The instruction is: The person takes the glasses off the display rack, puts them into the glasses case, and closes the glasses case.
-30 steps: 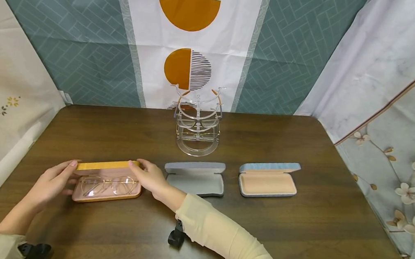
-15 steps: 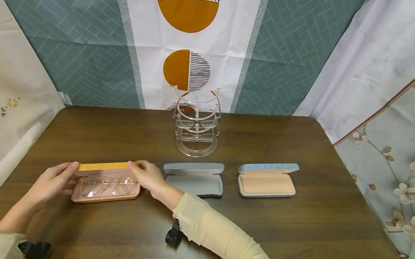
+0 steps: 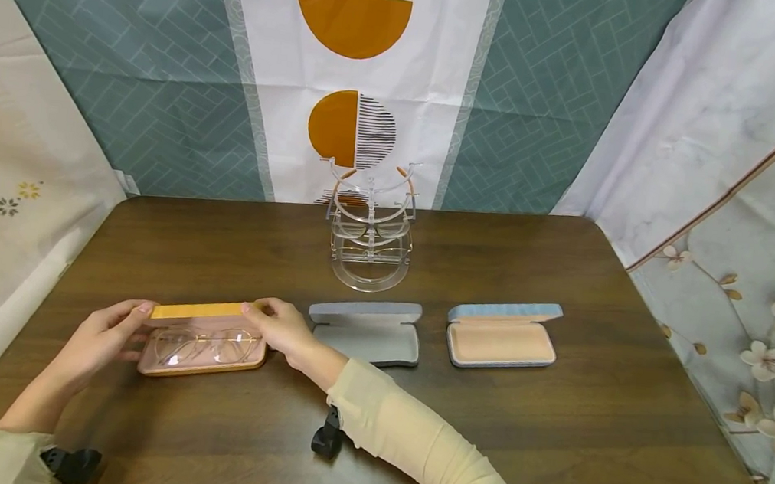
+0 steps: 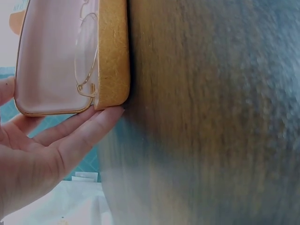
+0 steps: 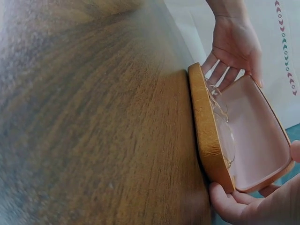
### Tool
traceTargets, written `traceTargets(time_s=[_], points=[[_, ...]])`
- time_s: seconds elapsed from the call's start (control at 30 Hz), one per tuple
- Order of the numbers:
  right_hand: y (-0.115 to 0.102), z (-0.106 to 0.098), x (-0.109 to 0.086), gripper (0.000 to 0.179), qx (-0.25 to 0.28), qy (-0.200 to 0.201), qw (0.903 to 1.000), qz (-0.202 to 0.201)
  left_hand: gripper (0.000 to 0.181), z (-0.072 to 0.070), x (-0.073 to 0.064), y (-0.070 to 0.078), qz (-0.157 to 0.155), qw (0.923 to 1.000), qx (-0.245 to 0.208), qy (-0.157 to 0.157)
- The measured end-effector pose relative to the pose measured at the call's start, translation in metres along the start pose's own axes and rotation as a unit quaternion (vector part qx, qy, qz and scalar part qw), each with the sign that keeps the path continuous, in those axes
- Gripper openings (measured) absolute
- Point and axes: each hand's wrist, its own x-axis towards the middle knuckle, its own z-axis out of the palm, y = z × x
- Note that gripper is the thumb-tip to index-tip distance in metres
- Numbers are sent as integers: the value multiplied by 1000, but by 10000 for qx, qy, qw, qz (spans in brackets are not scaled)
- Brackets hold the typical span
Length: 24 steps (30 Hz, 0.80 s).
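– Where do we have the yellow case [image 3: 210,367]?
– On the worktop [image 3: 481,435], to the left of the grey case [image 3: 365,344], with its lid [image 3: 198,311] raised and the glasses [image 3: 233,344] lying in its base.
– And how do we hold it?
– Our left hand [image 3: 98,340] and right hand [image 3: 283,331] are both half closed on its ends, thumbs at the lid's edge; the right is nearer to the grey case.
– What helps with the lid?
– Pressing both sides evenly, we think, and no fingertip in the gap.

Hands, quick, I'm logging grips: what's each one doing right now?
Left hand: holding the yellow case by its left end.
Right hand: holding the same case by its right end.
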Motion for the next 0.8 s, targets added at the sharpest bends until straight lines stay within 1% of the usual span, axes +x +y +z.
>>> traceTargets(time_s=[0.13, 0.23, 0.3, 0.47, 0.63, 0.67, 0.8], points=[[0, -1, 0, 36, 97, -73, 9999, 58, 45, -1, 1, -3, 116, 9999, -122, -7], [1, -1, 1, 38, 231, -129, 9995, 179, 34, -3, 0, -7, 165, 9992, -346, -57], [1, -1, 1, 39, 357, -150, 9989, 255, 30, -4, 0, -8, 185, 9986, -480, -107], [2, -1, 1, 40, 475, -171, 9982, 324, 32, -6, -1, -12, 247, 9971, -688, -217], [3, -2, 1, 40, 422, -237, 9986, 209, 30, -8, -1, -15, 330, 9946, -926, -327], [3, -2, 1, 40, 358, -235, 9990, 159, 31, -8, -1, -15, 353, 9939, -987, -350], [4, -4, 1, 42, -31, -223, 9997, -54, 31, -7, -3, -16, 374, 9938, -1010, -279]])
